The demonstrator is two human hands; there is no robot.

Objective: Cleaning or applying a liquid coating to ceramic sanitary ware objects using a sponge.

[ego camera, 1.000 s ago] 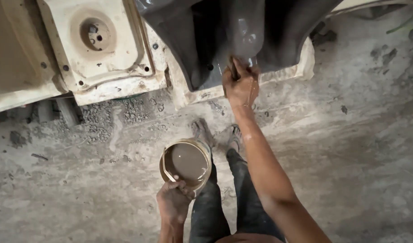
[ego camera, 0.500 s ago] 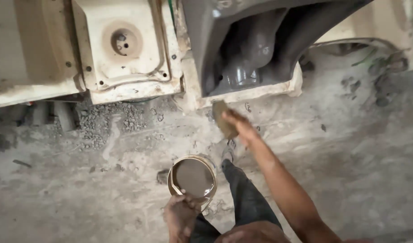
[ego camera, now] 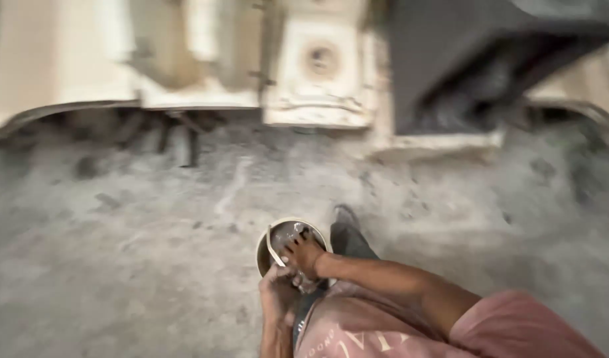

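Rough grey concrete floor [ego camera: 119, 252], dusty and stained. Along the top, pale cream body panels [ego camera: 185, 53], one with a round hole [ego camera: 321, 59], chipped lower edges. Dark grey panel [ego camera: 464, 73] at upper right; picture is blurred.

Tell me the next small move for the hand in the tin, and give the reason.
Probably lift the right hand straight up out of the round tin, letting it drip first. Its fingers are dipped into the dark liquid, and the left hand holds the tin from below over the concrete floor. The picture is blurred, so whether it grips a rag or brush is unclear.
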